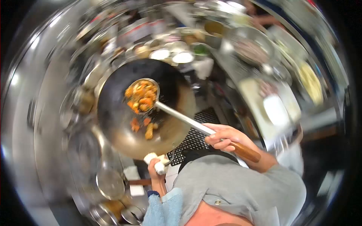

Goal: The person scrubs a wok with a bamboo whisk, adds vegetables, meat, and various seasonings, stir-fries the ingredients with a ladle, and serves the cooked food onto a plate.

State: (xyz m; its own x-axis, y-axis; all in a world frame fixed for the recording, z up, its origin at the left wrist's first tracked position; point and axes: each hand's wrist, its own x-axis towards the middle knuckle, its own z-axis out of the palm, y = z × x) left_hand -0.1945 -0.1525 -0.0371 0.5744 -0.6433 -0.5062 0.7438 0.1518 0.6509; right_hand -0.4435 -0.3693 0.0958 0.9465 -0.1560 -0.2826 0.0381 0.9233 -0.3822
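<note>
My right hand is closed around a long-handled ladle, near where its metal shaft meets the wooden grip. The ladle's bowl is over the inside of a large dark wok, heaped with orange and brown food pieces. Below the bowl, a few loose pieces lie on the wok's surface. At the wok's near rim my left hand is closed on a folded white cloth, beside a metal loop handle. The cloth and fingers hide the exact grip.
Several bowls of ingredients crowd the counter behind the wok, blurred. A metal bowl and a white board with a white dish are at right. A strainer lies lower left. A black perforated mat shows beside the wok.
</note>
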